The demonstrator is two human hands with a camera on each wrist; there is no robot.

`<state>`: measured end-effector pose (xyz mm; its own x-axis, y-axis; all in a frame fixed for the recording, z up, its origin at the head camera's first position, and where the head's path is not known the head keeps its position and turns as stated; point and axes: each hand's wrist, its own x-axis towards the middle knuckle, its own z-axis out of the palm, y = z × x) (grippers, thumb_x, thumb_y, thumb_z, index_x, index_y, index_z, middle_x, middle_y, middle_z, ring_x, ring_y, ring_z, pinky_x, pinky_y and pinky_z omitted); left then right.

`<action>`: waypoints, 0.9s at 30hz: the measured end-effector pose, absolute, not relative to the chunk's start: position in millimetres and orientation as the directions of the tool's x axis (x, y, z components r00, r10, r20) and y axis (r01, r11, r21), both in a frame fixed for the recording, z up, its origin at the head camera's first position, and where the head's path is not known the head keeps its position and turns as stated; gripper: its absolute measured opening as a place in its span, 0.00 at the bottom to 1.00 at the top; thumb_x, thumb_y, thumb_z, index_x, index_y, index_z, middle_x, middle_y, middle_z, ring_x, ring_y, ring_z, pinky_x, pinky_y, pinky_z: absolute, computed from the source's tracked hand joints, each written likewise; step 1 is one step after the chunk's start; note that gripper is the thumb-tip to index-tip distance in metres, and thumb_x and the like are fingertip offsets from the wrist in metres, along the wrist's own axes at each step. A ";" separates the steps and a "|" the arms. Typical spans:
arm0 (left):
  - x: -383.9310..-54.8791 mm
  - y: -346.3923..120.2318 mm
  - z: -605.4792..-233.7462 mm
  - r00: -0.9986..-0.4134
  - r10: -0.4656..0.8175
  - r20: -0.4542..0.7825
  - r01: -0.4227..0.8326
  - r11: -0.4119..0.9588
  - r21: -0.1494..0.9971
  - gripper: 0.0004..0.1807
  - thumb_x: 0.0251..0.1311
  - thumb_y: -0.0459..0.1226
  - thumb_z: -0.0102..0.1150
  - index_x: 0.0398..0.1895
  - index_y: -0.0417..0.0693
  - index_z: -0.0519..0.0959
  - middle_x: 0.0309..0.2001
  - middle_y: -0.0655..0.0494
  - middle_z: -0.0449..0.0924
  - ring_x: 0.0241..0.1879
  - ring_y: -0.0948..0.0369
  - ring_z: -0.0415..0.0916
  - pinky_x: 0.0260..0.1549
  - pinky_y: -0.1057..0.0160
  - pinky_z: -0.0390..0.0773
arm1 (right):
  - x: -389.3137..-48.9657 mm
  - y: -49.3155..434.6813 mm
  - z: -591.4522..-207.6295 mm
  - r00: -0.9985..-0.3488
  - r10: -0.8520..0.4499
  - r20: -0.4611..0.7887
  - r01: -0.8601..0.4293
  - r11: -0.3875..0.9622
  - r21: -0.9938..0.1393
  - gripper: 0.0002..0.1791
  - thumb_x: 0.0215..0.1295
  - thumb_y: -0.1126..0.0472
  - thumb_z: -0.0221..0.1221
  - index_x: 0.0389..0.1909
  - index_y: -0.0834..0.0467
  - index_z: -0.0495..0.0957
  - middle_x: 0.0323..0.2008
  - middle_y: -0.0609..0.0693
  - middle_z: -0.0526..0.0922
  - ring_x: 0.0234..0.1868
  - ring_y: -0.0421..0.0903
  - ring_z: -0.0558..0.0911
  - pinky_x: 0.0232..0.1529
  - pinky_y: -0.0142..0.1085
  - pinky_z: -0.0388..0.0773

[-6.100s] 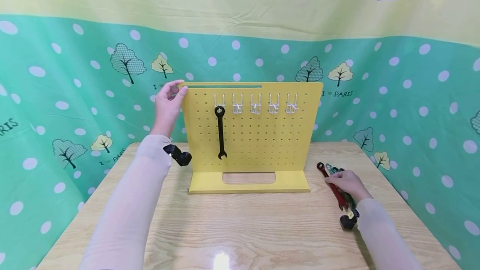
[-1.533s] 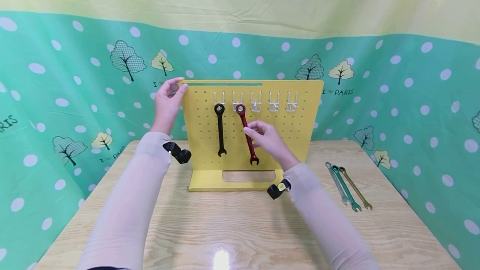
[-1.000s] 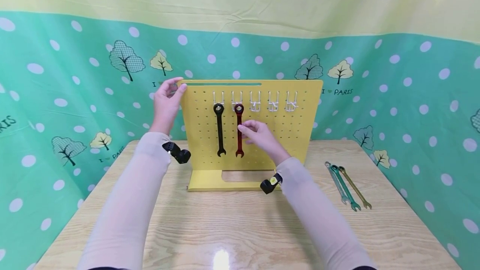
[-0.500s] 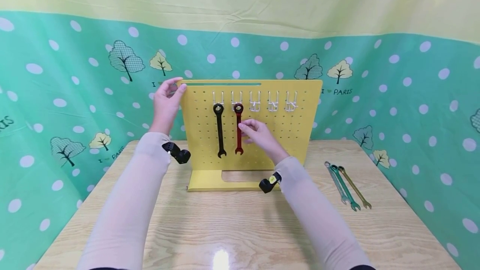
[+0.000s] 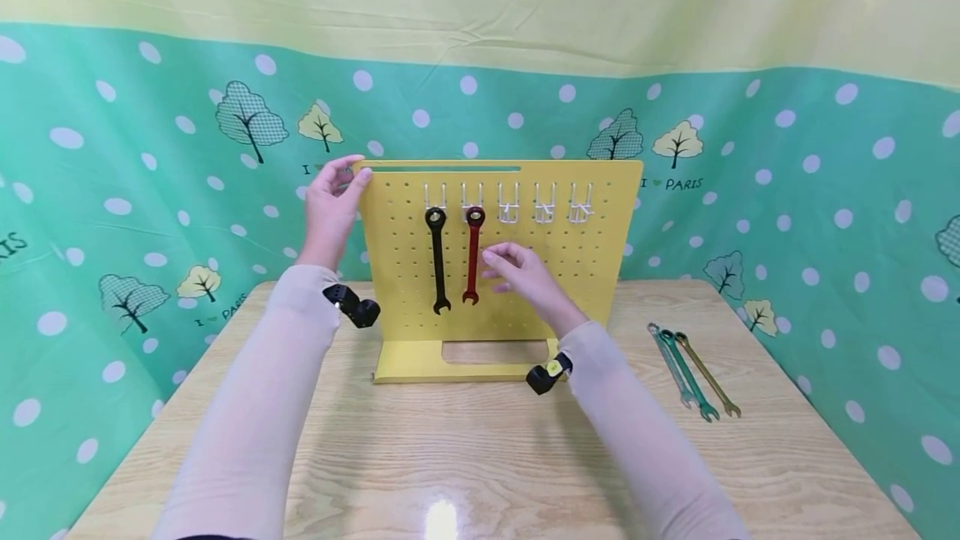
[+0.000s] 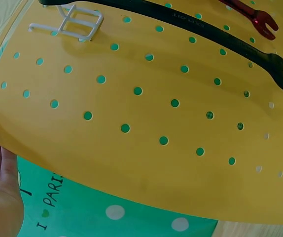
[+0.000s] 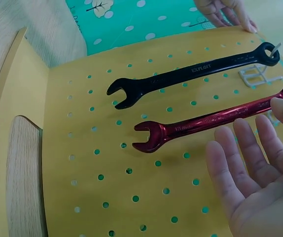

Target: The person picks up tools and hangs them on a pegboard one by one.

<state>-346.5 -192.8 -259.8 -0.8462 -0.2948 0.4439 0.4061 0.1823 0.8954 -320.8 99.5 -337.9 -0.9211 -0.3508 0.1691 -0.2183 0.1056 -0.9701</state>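
My left hand (image 5: 332,211) pinches the upper left corner of a yellow pegboard (image 5: 405,273) standing upright on the table. A black combination wrench (image 5: 438,261) hangs by its ring end from the leftmost white hook. On the hook to its right hangs a red combination wrench (image 5: 472,257), tilted slightly, its open end down. My right hand (image 5: 525,277) is just right of the red wrench, fingers loosely bent and holding nothing. In the right wrist view that hand (image 7: 260,182) lies beside the red wrench (image 7: 205,122), thumb near its ring end.
More white wire hooks (image 5: 508,205) line the board's right side. On the table (image 5: 465,457), to the right, lie a silver wrench (image 5: 671,365), a green wrench (image 5: 690,377) and a gold wrench (image 5: 707,375) side by side. A patterned curtain (image 5: 420,90) surrounds the table.
The red wrench went from the table at right to the second hook. My right hand has since let it go and drawn slightly right. The left hand stays on the board's corner.
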 end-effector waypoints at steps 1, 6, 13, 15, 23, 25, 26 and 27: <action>-346.7 -192.9 -259.9 -0.846 -0.294 0.446 0.408 0.183 0.895 0.20 0.66 0.48 0.63 0.59 0.55 0.79 0.48 0.57 0.78 0.46 0.62 0.74 0.48 0.64 0.76 | -319.6 100.2 -337.9 -0.918 -0.356 0.172 -0.222 0.102 -0.970 0.23 0.75 0.48 0.57 0.58 0.62 0.73 0.55 0.58 0.78 0.56 0.56 0.79 0.54 0.44 0.80; -348.3 -193.9 -260.4 -0.842 -0.295 0.451 0.417 0.173 0.892 0.20 0.66 0.48 0.63 0.59 0.54 0.79 0.47 0.57 0.79 0.45 0.62 0.75 0.47 0.64 0.76 | -313.5 103.7 -337.7 -0.903 -0.387 0.184 -0.241 0.102 -0.965 0.23 0.75 0.47 0.56 0.57 0.62 0.73 0.55 0.57 0.79 0.56 0.58 0.79 0.54 0.48 0.79; -346.8 -194.0 -260.0 -0.843 -0.297 0.449 0.414 0.177 0.893 0.20 0.66 0.48 0.62 0.59 0.54 0.79 0.46 0.57 0.79 0.44 0.62 0.75 0.46 0.64 0.76 | -306.4 109.5 -337.2 -0.885 -0.424 0.193 -0.276 0.143 -0.950 0.28 0.75 0.46 0.56 0.61 0.66 0.72 0.56 0.63 0.77 0.54 0.54 0.80 0.54 0.47 0.80; -346.8 -193.9 -260.1 -0.842 -0.296 0.451 0.415 0.177 0.892 0.20 0.66 0.48 0.62 0.58 0.54 0.79 0.46 0.57 0.79 0.45 0.62 0.75 0.46 0.64 0.76 | -305.1 111.8 -337.2 -0.880 -0.435 0.193 -0.282 0.151 -0.947 0.28 0.75 0.47 0.55 0.61 0.67 0.71 0.57 0.65 0.77 0.54 0.55 0.80 0.53 0.46 0.80; -348.2 -193.5 -260.6 -0.844 -0.287 0.454 0.417 0.180 0.891 0.21 0.66 0.49 0.63 0.59 0.54 0.79 0.48 0.56 0.79 0.46 0.61 0.76 0.49 0.63 0.77 | -300.9 129.6 -341.9 -0.885 -0.439 0.154 -0.263 0.198 -0.944 0.29 0.76 0.46 0.54 0.61 0.69 0.70 0.58 0.68 0.76 0.55 0.57 0.80 0.52 0.45 0.81; -349.1 -193.7 -261.0 -0.845 -0.284 0.454 0.419 0.176 0.891 0.21 0.66 0.49 0.63 0.59 0.54 0.79 0.48 0.56 0.79 0.47 0.61 0.76 0.49 0.62 0.77 | -300.4 135.3 -344.4 -0.887 -0.439 0.145 -0.257 0.207 -0.944 0.29 0.76 0.47 0.54 0.61 0.69 0.70 0.58 0.68 0.76 0.54 0.56 0.80 0.52 0.45 0.81; -349.2 -193.9 -261.0 -0.846 -0.284 0.452 0.417 0.176 0.892 0.21 0.66 0.49 0.63 0.59 0.54 0.79 0.48 0.56 0.79 0.47 0.61 0.76 0.49 0.62 0.77 | -300.1 138.0 -346.0 -0.886 -0.441 0.143 -0.259 0.215 -0.942 0.29 0.76 0.47 0.54 0.61 0.69 0.70 0.58 0.68 0.76 0.54 0.57 0.80 0.52 0.46 0.81; -349.5 -194.0 -261.1 -0.847 -0.284 0.450 0.416 0.174 0.892 0.21 0.65 0.49 0.63 0.59 0.55 0.79 0.48 0.56 0.79 0.47 0.60 0.76 0.50 0.62 0.77 | -299.8 140.8 -347.3 -0.887 -0.442 0.135 -0.256 0.225 -0.940 0.29 0.77 0.47 0.54 0.61 0.68 0.70 0.58 0.67 0.76 0.54 0.56 0.80 0.53 0.46 0.81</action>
